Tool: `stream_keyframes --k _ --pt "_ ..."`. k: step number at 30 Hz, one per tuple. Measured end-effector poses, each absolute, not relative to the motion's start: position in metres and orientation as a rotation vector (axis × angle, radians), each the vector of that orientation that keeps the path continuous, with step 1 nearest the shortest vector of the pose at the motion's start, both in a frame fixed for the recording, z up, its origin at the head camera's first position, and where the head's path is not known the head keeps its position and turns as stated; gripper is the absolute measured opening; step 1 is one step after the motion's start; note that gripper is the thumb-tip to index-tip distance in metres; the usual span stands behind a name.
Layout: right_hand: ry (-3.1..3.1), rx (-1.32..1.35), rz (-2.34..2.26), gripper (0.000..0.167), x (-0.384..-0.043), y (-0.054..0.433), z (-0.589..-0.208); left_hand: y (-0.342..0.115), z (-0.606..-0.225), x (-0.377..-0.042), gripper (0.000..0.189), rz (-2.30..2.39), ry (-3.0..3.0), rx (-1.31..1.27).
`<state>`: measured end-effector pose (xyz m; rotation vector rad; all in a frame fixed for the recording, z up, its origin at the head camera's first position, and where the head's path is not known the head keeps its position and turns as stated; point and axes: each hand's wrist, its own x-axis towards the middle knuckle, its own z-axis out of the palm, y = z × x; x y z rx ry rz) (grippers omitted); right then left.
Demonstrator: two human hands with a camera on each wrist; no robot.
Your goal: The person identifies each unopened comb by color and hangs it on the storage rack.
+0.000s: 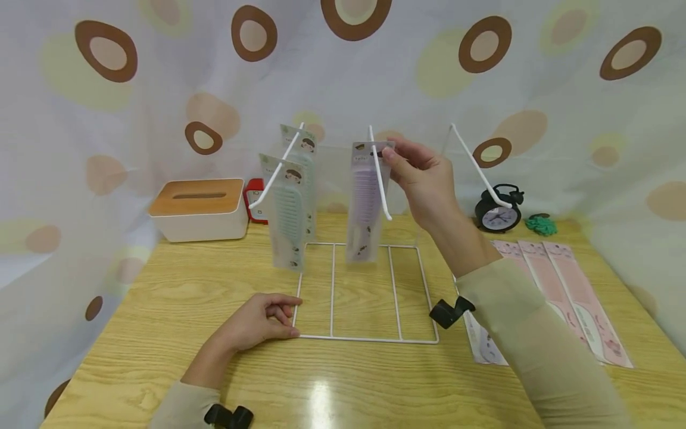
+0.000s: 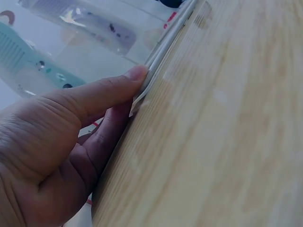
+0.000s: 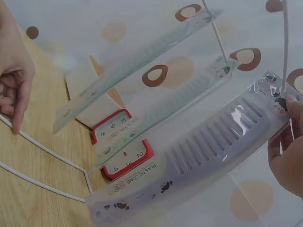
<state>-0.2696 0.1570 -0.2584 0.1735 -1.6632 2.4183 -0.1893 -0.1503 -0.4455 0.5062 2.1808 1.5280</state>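
A white wire rack (image 1: 370, 339) stands on the wooden table with three slanted prongs. My right hand (image 1: 390, 156) pinches the top of a packaged purple comb (image 1: 364, 202) that hangs on the middle prong (image 1: 379, 179). The right wrist view shows the purple comb (image 3: 208, 146) with my fingertips (image 3: 289, 142) at its header card. Two packaged green combs (image 1: 289, 214) hang on the left prong. The right prong (image 1: 477, 167) is bare. My left hand (image 1: 284, 319) lies on the table and grips the rack's front-left corner, with the thumb (image 2: 137, 73) against the wire (image 2: 170, 35).
Several pink comb packets (image 1: 568, 292) lie flat on the table to the right of the rack. At the back stand a white tissue box (image 1: 198, 208), a red number block (image 1: 256, 199) and a black alarm clock (image 1: 498, 211). A patterned curtain surrounds the table.
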Motion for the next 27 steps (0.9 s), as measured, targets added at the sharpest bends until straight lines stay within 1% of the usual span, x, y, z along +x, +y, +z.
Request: stream_keyframes --k 5,8,18,24,27 --pt "-1.634 0.140 2.442 0.016 -0.278 0.158 -0.259 -0.149 -0.446 -0.190 0.060 1.530 2.176 0.511" --pt "-1.629 0.146 2.431 0.015 -0.283 0.158 -0.261 -0.149 -0.446 -0.190 0.060 1.534 2.168 0.508" --pt "-1.618 0.205 2.420 0.026 -0.289 0.164 -0.264 -0.149 -0.446 -0.189 0.060 1.542 2.167 0.512" --pt "-1.708 0.300 2.410 0.026 -0.282 0.178 -0.274 -0.150 -0.446 -0.189 0.061 1.545 2.165 0.507" --pt "-1.833 0.339 2.360 0.032 -0.275 0.191 -0.284 -0.150 -0.446 -0.189 0.061 1.541 2.164 0.504"
